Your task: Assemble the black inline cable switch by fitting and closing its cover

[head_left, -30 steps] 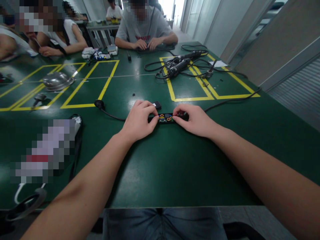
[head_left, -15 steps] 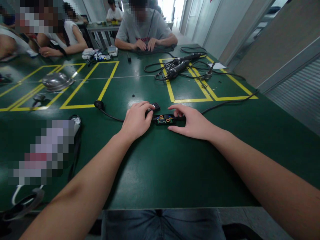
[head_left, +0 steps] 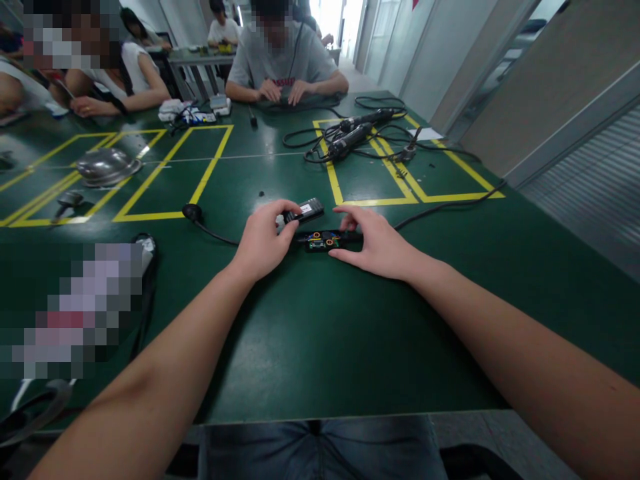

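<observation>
My left hand (head_left: 265, 239) has its thumb and fingers closed on the left end of a black ribbed cover (head_left: 313, 209) with a white label. Just in front of the cover lies a narrow black housing (head_left: 310, 247), its top off, showing a circuit board (head_left: 323, 241) with copper-coloured rings and coloured wires. My right hand (head_left: 377, 241) curves about the housing's right end. Its thumb and forefinger are spread, with the thumb tip at the near edge. A black cable (head_left: 216, 234) runs left from the housing to a round black plug (head_left: 192, 213).
Another cable (head_left: 440, 209) leads off to the right. Beyond lie black handheld tools (head_left: 350, 141) with coiled cords. A metal bowl-shaped part (head_left: 107, 167) sits at the left, and a blurred-out long object (head_left: 85, 300) nearer me. A person (head_left: 287, 63) works across the green table.
The ribbed cover shows more fully between my left fingers, and my left hand has shifted slightly left of the circuit board. My right hand keeps nearly the same pose. The whole view has moved slightly.
</observation>
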Action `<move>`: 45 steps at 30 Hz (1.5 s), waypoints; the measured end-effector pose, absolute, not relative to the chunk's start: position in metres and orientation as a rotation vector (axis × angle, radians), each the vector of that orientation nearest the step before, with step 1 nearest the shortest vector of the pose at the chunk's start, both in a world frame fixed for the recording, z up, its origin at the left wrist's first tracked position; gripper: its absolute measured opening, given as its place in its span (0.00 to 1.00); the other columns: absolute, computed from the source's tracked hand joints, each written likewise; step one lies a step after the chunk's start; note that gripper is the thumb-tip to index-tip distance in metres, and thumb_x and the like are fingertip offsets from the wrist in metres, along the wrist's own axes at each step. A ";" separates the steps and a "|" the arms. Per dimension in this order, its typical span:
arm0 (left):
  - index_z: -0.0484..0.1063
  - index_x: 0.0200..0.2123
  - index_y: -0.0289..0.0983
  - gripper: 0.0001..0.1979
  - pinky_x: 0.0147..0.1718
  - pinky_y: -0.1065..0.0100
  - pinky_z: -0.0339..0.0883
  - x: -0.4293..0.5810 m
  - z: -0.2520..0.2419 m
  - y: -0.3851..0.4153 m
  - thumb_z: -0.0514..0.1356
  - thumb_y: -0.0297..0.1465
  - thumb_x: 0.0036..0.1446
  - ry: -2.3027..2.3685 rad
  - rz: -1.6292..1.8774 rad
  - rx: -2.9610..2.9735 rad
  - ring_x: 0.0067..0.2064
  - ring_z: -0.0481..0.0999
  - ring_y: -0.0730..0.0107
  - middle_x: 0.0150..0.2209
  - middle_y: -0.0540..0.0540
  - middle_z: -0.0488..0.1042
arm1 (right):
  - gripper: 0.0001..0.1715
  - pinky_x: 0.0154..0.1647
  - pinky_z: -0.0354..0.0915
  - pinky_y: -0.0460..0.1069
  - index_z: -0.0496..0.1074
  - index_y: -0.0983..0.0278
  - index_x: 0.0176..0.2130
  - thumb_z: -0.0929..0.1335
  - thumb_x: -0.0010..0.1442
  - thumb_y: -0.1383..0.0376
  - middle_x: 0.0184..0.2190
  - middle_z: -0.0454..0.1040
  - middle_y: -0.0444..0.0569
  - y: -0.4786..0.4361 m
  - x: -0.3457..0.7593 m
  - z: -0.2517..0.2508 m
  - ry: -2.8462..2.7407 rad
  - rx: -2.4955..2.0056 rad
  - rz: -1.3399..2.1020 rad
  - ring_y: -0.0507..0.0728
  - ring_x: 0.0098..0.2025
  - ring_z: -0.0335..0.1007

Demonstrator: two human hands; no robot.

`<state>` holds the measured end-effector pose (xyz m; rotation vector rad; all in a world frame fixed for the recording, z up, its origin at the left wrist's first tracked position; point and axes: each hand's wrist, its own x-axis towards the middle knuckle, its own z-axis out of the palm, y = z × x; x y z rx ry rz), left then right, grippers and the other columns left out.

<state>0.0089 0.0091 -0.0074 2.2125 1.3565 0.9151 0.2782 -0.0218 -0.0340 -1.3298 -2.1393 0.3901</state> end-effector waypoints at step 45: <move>0.85 0.56 0.39 0.17 0.64 0.44 0.76 0.013 -0.013 0.009 0.60 0.25 0.72 1.605 0.708 2.311 0.61 0.83 0.44 0.58 0.38 0.87 | 0.13 0.48 0.75 0.59 0.76 0.58 0.49 0.74 0.67 0.57 0.41 0.82 0.52 -0.020 0.279 -0.027 -2.069 -1.277 0.498 0.64 0.42 0.77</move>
